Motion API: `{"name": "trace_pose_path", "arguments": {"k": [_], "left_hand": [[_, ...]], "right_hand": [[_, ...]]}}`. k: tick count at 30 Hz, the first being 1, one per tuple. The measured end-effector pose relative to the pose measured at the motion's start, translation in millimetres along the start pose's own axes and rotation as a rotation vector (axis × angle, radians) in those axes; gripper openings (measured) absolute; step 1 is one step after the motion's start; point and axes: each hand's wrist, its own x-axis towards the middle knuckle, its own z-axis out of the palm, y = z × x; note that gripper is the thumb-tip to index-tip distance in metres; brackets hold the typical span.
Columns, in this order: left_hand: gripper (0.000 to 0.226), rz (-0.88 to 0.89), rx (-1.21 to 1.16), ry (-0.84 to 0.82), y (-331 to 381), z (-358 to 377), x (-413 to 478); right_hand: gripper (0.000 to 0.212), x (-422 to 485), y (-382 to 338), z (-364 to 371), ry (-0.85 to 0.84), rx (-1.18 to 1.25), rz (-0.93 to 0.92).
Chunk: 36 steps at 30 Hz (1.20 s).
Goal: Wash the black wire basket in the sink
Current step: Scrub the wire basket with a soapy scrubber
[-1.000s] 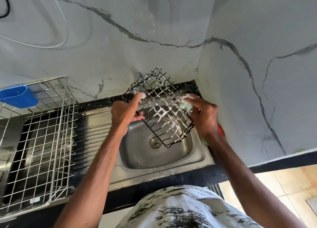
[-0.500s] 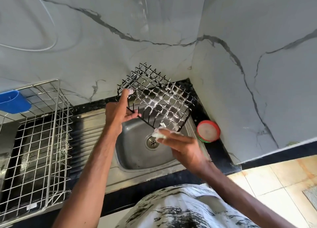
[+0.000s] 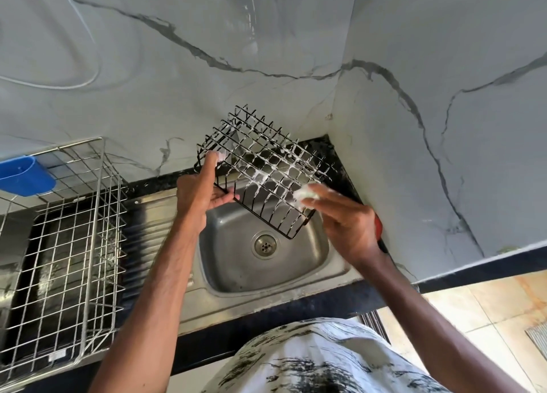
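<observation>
Black wire basket (image 3: 266,167), foam-streaked and tilted above the sink (image 3: 236,262), sits between the hands, its left corner pinched by the left hand (image 3: 201,194), while the right hand (image 3: 346,224), pinching a soapy wad (image 3: 306,195), has shifted from its near edge to its right side, so scrubbing likely continues.

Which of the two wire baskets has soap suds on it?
The black wire basket held over the sink; the silver basket at left shows none.
</observation>
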Motion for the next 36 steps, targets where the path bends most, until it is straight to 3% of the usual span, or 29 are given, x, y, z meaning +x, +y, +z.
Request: {"name": "trace_pose_path", "arguments": {"k": [3, 7, 13, 15, 18, 25, 28, 32, 36], "left_hand": [[0.11, -0.018, 0.027, -0.001, 2.1, 1.3, 0.1], [0.098, -0.037, 0.041, 0.005, -1.5, 5.8, 0.5], [0.11, -0.036, 0.037, -0.041, -5.8, 6.5, 0.1], [0.101, -0.041, 0.027, -0.046, -7.2, 3.6, 0.3], [0.071, -0.062, 0.002, -0.033, -14.7, -1.5, -0.5], [0.042, -0.189, -0.176, -0.012, -42.4, 7.3, -15.7], [0.067, -0.291, -0.248, -0.042, -65.7, 9.2, -20.4], [0.06, -0.36, -0.346, -0.039, -83.2, 11.2, -24.2], [0.068, -0.389, -0.447, -0.051, -98.1, 12.8, -23.6]], "right_hand": [[0.049, 14.2, 24.6, -7.6, 0.071, -0.007, 0.145], [0.047, 21.8, 27.7, -2.0, 0.129, -0.031, 0.234], [0.044, -12.1, -19.9, 19.5, -0.036, 0.013, -0.065], [0.045, -11.2, -12.0, 15.3, -0.041, 0.016, -0.073], [0.047, 6.5, 8.2, -0.7, 0.101, -0.033, 0.084], [0.041, 33.5, 12.0, -2.7, 0.229, 0.069, 0.42], [0.038, 36.5, 3.6, 0.6, 0.233, 0.157, 0.566], [0.046, 39.3, 2.2, 2.3, 0.197, 0.233, 0.666], [0.048, 43.7, 0.3, -0.6, 0.058, 0.275, 0.613]]}}
